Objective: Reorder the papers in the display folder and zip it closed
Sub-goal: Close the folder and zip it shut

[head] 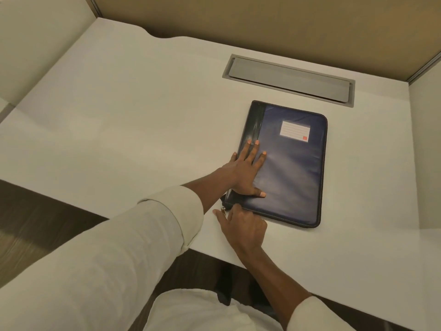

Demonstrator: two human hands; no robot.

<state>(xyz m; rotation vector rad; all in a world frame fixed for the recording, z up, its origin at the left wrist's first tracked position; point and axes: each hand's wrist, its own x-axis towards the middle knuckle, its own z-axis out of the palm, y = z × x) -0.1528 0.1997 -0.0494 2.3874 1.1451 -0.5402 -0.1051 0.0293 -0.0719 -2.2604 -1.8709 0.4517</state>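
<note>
A dark blue display folder (293,168) with a black spine strip and a white label (295,131) lies closed and flat on the white desk (119,130). My left hand (245,170) presses palm down on the folder's left side, fingers spread. My right hand (241,225) is at the folder's near left corner, with its fingers pinched on the metal zip pull (223,209). No papers are visible; the cover hides whatever is inside.
A grey cable hatch (288,80) is set into the desk behind the folder. Beige partition walls (262,22) close the desk at the back and on both sides. The desk's front edge runs under my forearms, with dark floor below.
</note>
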